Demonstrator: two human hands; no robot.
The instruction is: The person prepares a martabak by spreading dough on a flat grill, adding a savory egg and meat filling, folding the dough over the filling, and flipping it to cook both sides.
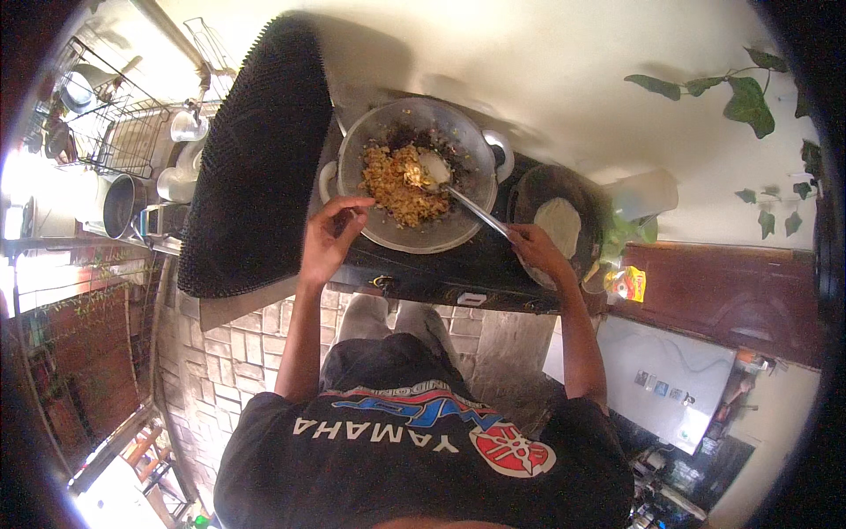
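Observation:
My right hand (538, 251) grips the handle of a metal cooking spatula (479, 210). The spatula's rounded head lies among crumbly yellow-brown food, possibly fried rice (400, 188), in a two-handled metal wok (462, 231). Paler yellow lumps sit against the head. Darker residue coats the wok's wall behind the food. At the wok's near left rim hovers my left hand (334, 238), fingers curled and apart, with nothing visible in it. The wok stands on the left side of a black gas stove (423, 274).
Right of the wok, a dark round pan (529, 188) carries a pale oval item. A black ridged panel (258, 159) rises at the stove's left. Beyond it are a wire dish rack (122, 132) and a dark pot (123, 206). A yellow packet (625, 284) lies at far right.

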